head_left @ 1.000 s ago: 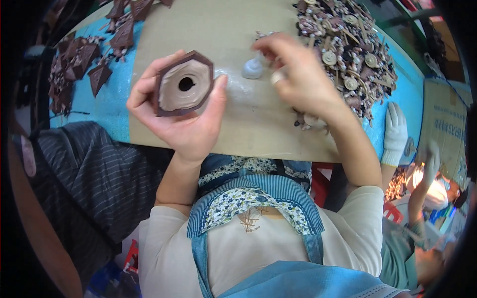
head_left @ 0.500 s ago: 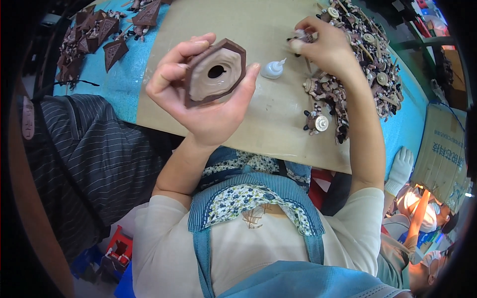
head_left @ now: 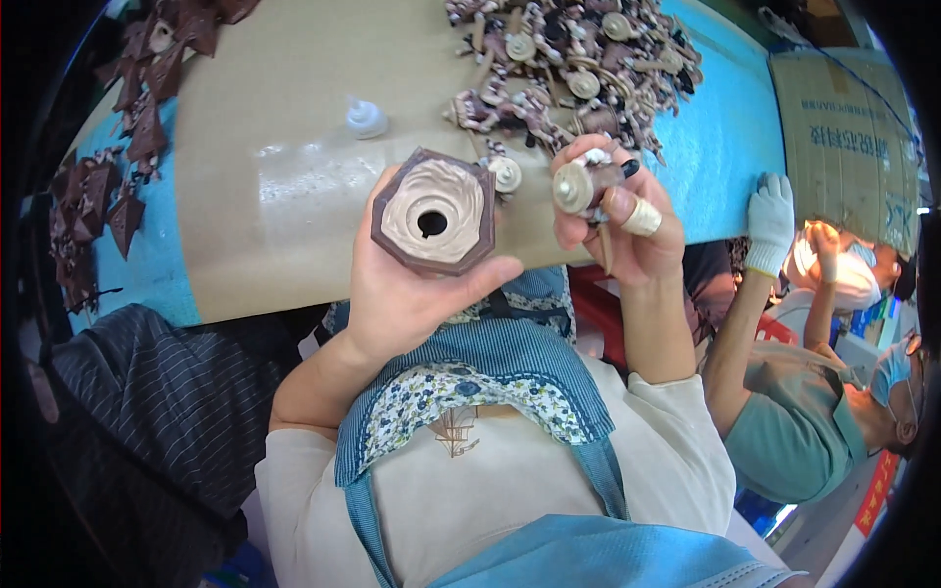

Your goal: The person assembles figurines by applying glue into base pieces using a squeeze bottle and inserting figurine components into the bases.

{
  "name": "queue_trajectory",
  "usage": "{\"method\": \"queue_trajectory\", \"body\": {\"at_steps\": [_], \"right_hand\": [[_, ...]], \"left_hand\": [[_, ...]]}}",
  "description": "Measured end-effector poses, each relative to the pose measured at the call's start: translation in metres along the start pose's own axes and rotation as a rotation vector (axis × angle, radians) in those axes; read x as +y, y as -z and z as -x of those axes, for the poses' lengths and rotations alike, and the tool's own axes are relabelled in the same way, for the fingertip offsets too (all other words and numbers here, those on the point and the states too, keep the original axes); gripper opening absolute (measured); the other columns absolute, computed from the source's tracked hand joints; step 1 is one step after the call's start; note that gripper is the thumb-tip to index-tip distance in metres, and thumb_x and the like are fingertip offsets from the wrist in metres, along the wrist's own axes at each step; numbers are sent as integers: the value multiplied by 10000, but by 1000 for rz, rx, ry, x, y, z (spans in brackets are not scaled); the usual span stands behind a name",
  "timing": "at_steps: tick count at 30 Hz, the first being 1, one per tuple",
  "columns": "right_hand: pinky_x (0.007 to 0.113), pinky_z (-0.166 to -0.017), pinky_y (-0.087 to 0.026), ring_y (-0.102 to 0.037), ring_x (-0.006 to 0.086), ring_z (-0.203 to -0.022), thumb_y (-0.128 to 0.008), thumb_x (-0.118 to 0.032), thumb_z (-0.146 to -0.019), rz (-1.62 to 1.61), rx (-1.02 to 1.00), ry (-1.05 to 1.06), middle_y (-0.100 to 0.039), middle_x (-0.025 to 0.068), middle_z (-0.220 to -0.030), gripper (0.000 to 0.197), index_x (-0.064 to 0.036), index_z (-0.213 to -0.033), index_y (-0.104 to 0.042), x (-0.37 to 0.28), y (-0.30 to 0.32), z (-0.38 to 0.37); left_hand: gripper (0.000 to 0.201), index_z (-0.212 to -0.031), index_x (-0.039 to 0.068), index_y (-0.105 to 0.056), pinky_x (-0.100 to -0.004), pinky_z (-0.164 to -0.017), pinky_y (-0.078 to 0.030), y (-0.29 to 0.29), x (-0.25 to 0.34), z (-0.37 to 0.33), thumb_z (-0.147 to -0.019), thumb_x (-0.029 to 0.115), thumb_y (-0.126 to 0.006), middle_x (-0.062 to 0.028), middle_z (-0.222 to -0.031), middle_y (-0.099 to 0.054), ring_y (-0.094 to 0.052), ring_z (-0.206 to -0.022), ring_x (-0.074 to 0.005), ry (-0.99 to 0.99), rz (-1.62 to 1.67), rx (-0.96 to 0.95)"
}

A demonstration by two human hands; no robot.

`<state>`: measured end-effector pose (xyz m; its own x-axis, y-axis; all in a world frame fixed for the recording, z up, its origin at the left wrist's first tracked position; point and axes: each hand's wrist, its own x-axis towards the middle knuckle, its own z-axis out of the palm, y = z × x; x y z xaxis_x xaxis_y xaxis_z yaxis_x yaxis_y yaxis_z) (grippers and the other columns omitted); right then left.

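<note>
My left hand (head_left: 392, 294) is closed round a dark brown, many-sided base (head_left: 464, 257). Its cream, hollowed face with a dark centre hole is turned up. To the right, my right hand (head_left: 652, 220) grips a small figurine (head_left: 600, 186) that has a round pale shield and brown clothing. A pale wrap covers one finger of that hand. Base and figurine are held apart, above the table's near edge. Just beyond them a single figurine (head_left: 504, 172) lies on the board. Farther off stands a small white squeeze bottle (head_left: 367, 120) with a nozzle.
A heap of similar figurines (head_left: 578, 69) covers the far right of the tan board (head_left: 265, 225). Brown pointed pieces (head_left: 125, 218) lie along the left on blue sheeting. At right are a cardboard box (head_left: 843, 147) and a co-worker's white-gloved hand (head_left: 771, 220).
My right hand has come from the heap toward me, bringing a figurine beside the base. The left hand has tilted the base. The whole view has shifted to the right.
</note>
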<state>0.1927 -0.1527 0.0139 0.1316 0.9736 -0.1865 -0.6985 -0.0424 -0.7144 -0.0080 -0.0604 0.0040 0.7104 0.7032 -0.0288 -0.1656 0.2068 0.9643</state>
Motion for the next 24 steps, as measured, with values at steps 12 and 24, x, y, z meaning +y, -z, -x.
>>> {"method": "queue_trajectory", "body": {"at_steps": [12,24], "right_hand": [[211,-679,-466,-567,111,-805,-686,-106,-831,630,97,418,-566,71,-1028,392,-26,-1153,-477,48,-9,39],[253,-831,-473,-601,175,-971,-692,-224,-850,396,203,43,-575,74,-1057,441,-51,-1167,-439,61,-17,51]], "left_hand": [[581,-1093,14,-472,-265,-802,-494,-21,-8,7,-645,33,-841,-65,-986,-615,-615,-898,-129,-106,-181,5],[646,-1099,26,-494,-254,-826,-481,-6,-25,23,-602,138,-892,-52,-1014,-616,-603,-938,-125,-66,-103,-80]]}}
